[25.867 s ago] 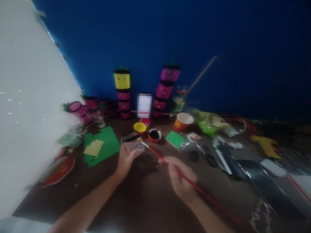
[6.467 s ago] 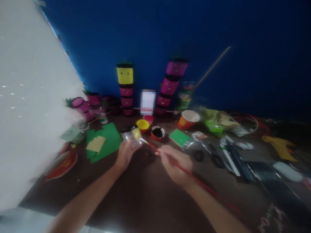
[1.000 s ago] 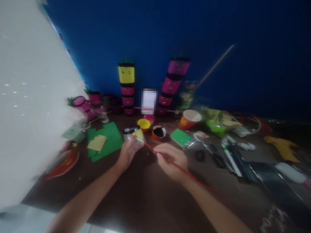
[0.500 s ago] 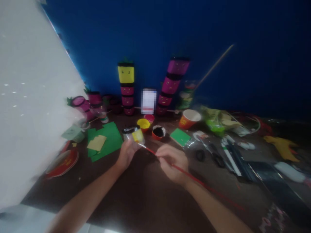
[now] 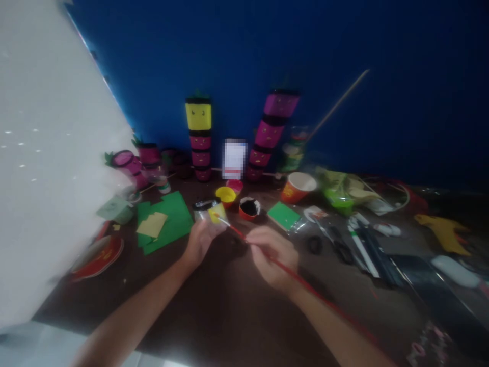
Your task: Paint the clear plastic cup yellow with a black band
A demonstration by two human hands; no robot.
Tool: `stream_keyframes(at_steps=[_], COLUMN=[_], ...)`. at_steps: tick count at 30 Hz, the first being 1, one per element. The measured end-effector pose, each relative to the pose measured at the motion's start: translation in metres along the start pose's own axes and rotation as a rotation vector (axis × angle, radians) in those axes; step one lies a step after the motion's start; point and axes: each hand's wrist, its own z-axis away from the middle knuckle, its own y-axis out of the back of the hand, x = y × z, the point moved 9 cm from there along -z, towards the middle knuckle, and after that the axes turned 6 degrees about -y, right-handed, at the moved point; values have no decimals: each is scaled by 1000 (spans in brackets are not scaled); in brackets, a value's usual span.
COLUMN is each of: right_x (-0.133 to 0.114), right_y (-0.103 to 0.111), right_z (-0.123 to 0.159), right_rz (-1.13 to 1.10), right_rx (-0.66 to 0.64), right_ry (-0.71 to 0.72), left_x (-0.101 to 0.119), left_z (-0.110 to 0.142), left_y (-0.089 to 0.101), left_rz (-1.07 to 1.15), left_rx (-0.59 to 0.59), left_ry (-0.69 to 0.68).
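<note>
My left hand (image 5: pixel 201 240) is closed around a paper cup (image 5: pixel 201 214) with a black rim, its side partly painted yellow and partly pale. In my right hand (image 5: pixel 272 255) is a long red paintbrush (image 5: pixel 239 233), pinched near its front. The white brush tip meets the yellow patch on the cup. Just behind the cup sits a small yellow paint pot (image 5: pixel 225 194). To its right is a red-sided pot of black paint (image 5: pixel 249 208). My palm hides the cup's lower part.
Stacked magenta and yellow cups with faces (image 5: pixel 200 137) stand by the blue wall. Green paper (image 5: pixel 164 224) lies left; a red-and-white cup (image 5: pixel 298 187), green pad (image 5: pixel 283 216), scissors (image 5: pixel 340 244) and a yellow glue gun (image 5: pixel 445 232) lie right. A blurred screen (image 5: pixel 234 159) stands behind.
The brush tip has moved up slightly, from the cup's lower edge onto its yellow side. My right hand has shifted a little; the left keeps its hold.
</note>
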Motion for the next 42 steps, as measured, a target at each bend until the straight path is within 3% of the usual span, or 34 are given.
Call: stream_keyframes(at_steps=[7, 20, 26, 35, 42], right_x=[0, -2, -2, 1, -6], right_y=[-4, -3, 4, 0, 4], right_z=[-1, 2, 2, 1, 2], right_rz=[8, -44, 33, 4, 19], right_rx=[-13, -37, 63, 0, 53], right_ry=[-5, 7, -14, -22, -9], left_x=[2, 0, -1, -2, -1], left_z=[2, 1, 1, 3, 3], left_y=[-6, -3, 0, -2, -4], left_rz=[17, 10, 15, 2, -1], left_rx=[-61, -24, -6, -45, -55], left_ry=[-15, -2, 14, 15, 0])
